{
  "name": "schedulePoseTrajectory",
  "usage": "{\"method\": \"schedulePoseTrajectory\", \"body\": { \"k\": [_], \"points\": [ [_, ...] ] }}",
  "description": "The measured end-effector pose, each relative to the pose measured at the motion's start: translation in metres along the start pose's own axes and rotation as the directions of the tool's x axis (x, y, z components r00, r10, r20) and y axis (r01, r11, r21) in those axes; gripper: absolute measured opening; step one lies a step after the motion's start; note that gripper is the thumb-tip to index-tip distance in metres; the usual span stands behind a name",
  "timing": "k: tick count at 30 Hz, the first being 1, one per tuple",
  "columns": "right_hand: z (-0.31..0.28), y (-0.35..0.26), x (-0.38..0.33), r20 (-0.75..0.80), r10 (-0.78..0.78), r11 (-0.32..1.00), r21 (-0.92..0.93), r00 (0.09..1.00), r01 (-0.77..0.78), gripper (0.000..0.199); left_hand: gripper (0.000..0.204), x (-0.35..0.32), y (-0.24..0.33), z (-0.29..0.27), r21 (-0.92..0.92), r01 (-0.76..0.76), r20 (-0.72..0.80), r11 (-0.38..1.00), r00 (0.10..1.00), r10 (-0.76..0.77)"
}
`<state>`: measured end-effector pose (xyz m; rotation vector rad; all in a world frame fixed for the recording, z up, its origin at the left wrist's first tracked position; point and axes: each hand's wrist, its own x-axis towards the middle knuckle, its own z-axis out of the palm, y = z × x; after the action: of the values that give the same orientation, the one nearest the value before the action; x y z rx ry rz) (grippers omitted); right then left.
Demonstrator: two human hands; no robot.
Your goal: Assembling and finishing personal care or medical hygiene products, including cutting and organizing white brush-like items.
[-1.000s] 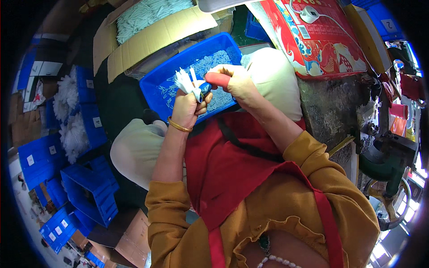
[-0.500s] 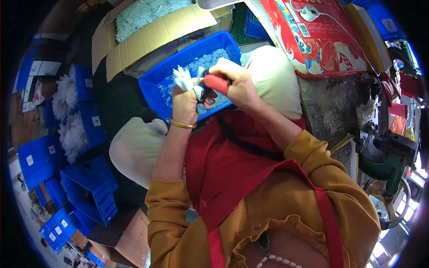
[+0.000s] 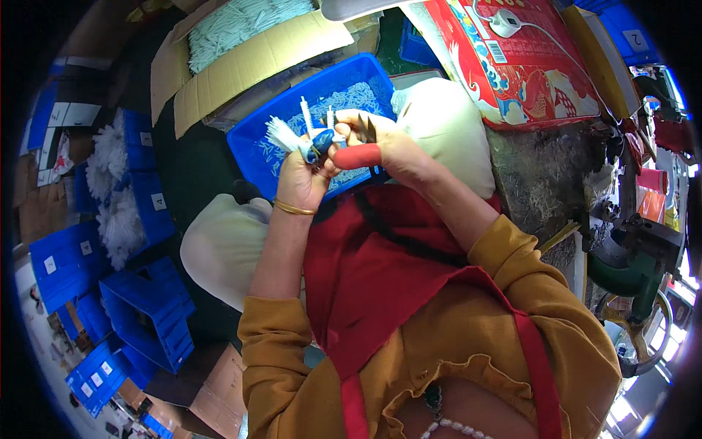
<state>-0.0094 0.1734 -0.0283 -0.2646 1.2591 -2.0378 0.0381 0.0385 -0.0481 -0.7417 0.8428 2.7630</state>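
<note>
My left hand [image 3: 298,181] is closed around a bundle of thin white bristly brushes [image 3: 281,134], their tips fanned out above the fist. One spiral brush [image 3: 306,113] stands up apart from the bundle. Something dark blue [image 3: 319,144] wraps around the left fingers. My right hand [image 3: 391,150], with a red cover [image 3: 357,156] on its thumb, meets the left fingertips, pinching near another short white brush [image 3: 330,118]. Dark pointed blades of a small pair of scissors [image 3: 369,130] stick out of the right hand. Its handles are hidden. Both hands are over a blue tray [image 3: 252,157].
Small white pieces [image 3: 357,95] lie in the tray. Behind it stands a cardboard box [image 3: 263,55] full of white sticks. At the right is a worktable with a red printed sheet [image 3: 537,88] and a green machine [image 3: 621,271]. Blue bins [image 3: 146,314] stand at left.
The right hand has turned so the scissors' blades now point up and show. The bundle leans more to the left, and two brushes now stand separately beside it.
</note>
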Motion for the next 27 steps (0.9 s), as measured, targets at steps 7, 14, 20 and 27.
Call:
{"method": "schedulePoseTrajectory", "body": {
  "k": [7, 14, 20, 27],
  "points": [
    [-0.007, 0.006, 0.001, -0.105, 0.1, 0.994, -0.028, 0.989, -0.103, 0.014, 0.013, -0.006, -0.011, -0.002, 0.134, -0.053, 0.132, 0.99, 0.991, 0.035],
    [-0.011, 0.009, 0.006, 0.009, 0.137, 0.963, 0.231, 0.99, -0.136, 0.013, 0.012, -0.007, -0.01, 0.001, 0.263, -0.078, 0.093, 0.962, 0.994, 0.056],
    [-0.015, 0.017, 0.014, -0.102, 0.151, 0.966, 0.224, 0.983, -0.125, 0.012, 0.015, -0.004, -0.007, 0.006, 0.446, -0.205, 0.102, 0.871, 0.979, 0.178],
    [-0.006, 0.003, 0.012, -0.179, -0.122, 0.979, -0.182, 0.976, 0.089, 0.015, 0.018, -0.004, -0.004, -0.003, 0.579, -0.076, 0.064, 0.812, 0.997, 0.047]
  ]
}}
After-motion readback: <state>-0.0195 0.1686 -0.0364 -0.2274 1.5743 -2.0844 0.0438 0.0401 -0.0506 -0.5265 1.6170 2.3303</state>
